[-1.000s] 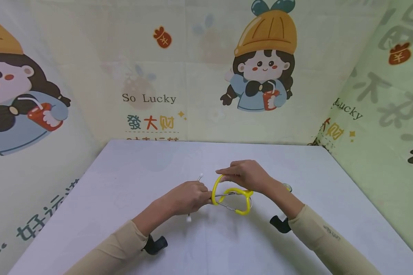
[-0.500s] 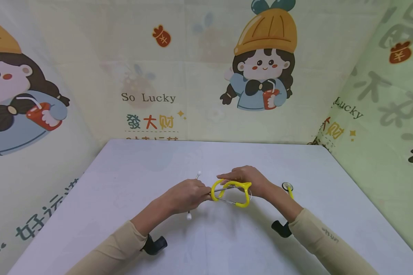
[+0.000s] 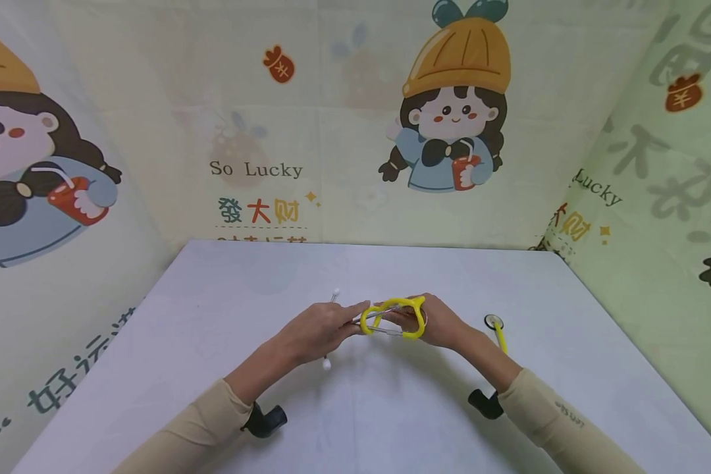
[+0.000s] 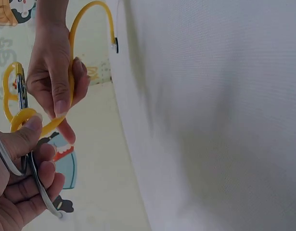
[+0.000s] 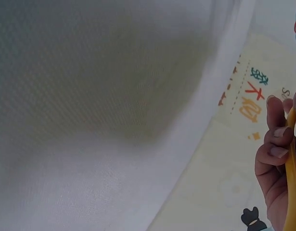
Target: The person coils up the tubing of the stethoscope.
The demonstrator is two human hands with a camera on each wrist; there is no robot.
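Note:
A stethoscope with yellow tubing (image 3: 416,303) is held up over the white table, its tubing looped round its metal ear tubes. My left hand (image 3: 315,334) grips the metal ear tubes (image 4: 42,190), and its thumb presses on the yellow loop in the left wrist view. White ear tips (image 3: 327,363) stick out beyond that hand. With curled fingers, my right hand (image 4: 54,72) holds a stretch of the tubing close to the loop. From there the tubing runs to the round chest piece (image 3: 494,322), seen beyond the right forearm.
The white table (image 3: 243,276) spreads beneath both hands. Patterned cloth walls (image 3: 343,145) with cartoon prints stand behind it and at both sides. Black wrist-camera mounts (image 3: 266,421) stick out from under the sleeves.
My right hand has come down close to the left. The yellow loop has drawn in smaller and moved up slightly. My left thumb has stretched towards the loop. More of the chest piece shows.

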